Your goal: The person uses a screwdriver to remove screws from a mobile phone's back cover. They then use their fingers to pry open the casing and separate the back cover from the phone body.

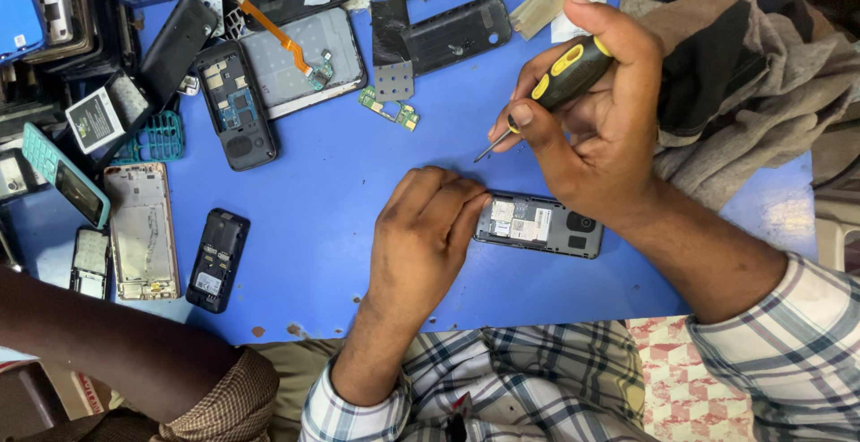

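Note:
A small grey phone [539, 224] with its back cover off lies flat on the blue table [340, 191]. My left hand [421, 231] rests palm down on the table, fingers bent against the phone's left end. My right hand [591, 111] is just above and behind the phone. It grips a black and yellow screwdriver [557, 82], whose thin metal tip [488, 148] points down and left, above the table and clear of the phone.
Several opened phones, back covers, a battery [92, 120] and a green circuit board [391, 109] lie across the left and back of the table. A striped cloth [743, 75] is piled at the right. Another person's forearm [116, 339] reaches in at lower left.

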